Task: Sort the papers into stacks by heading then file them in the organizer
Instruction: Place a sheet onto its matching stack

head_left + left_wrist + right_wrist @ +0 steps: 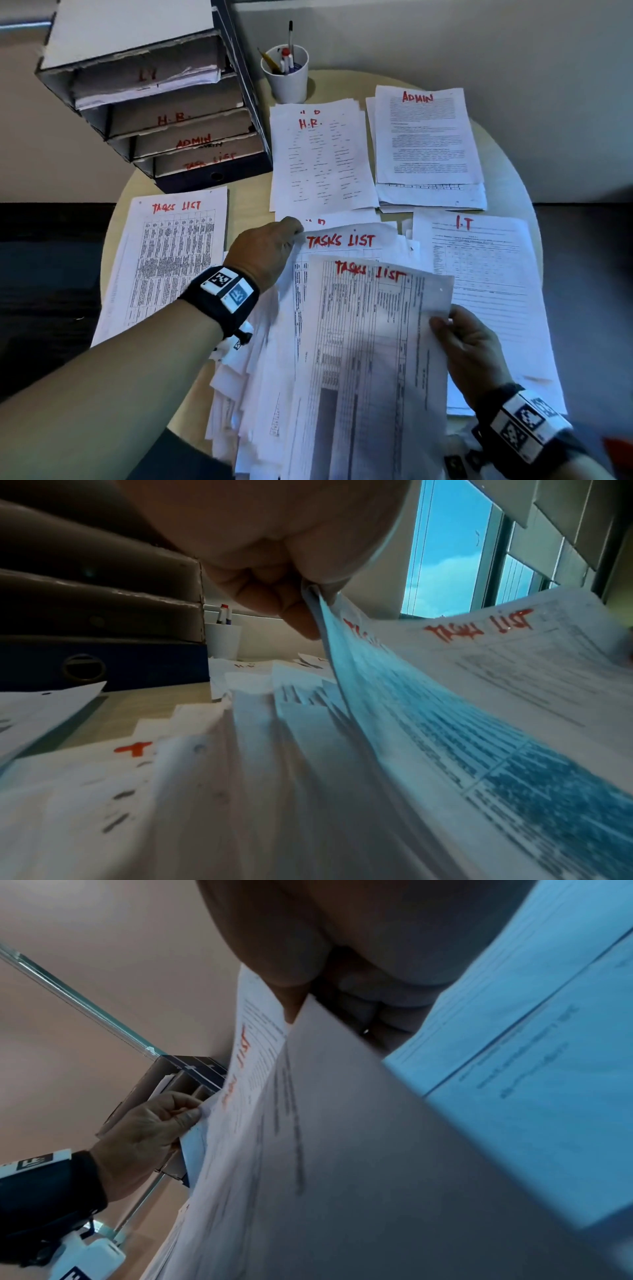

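Two sheets headed TASKS LIST are lifted off the loose unsorted pile (253,383) at the table's near side. My left hand (296,232) pinches the top-left corner of the farther sheet (342,241); the left wrist view shows that corner (329,620) between thumb and fingers (274,599). My right hand (442,320) grips the right edge of the nearer sheet (370,342), thumb on top. Sorted stacks lie around: TASKS LIST (168,260) at left, H.R. (318,157), ADMIN (424,137), I.T (486,274). The organizer (154,102) stands at back left with labelled trays.
A white cup (287,77) of pens and a pencil stands right of the organizer, behind the H.R. stack. The round table's rim (513,164) curves close behind the ADMIN and I.T stacks. A wall rises behind; dark floor shows at left.
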A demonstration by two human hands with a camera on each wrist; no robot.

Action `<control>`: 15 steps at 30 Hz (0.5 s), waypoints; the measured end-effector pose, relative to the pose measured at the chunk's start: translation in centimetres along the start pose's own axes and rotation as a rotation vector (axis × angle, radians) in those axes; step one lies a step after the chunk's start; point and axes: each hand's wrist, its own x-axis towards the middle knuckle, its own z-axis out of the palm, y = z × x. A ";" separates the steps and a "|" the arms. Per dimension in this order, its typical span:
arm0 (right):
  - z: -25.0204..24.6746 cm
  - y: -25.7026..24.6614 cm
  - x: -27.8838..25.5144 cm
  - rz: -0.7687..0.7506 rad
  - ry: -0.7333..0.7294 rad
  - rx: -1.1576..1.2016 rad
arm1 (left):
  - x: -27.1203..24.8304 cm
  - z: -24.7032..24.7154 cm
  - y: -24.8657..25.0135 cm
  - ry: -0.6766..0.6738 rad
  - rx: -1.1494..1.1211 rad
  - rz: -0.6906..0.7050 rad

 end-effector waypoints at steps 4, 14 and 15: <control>0.0 0.0 -0.2 -0.060 -0.066 -0.029 | -0.1 -0.7 -0.1 -0.010 0.023 0.048; 0.4 -2.0 0.4 -0.144 -0.139 -0.062 | -6.7 -3.3 5.4 -0.274 -0.573 0.121; 0.5 -2.2 0.7 -0.145 -0.139 -0.054 | -6.4 -3.6 5.4 -0.302 -0.611 0.107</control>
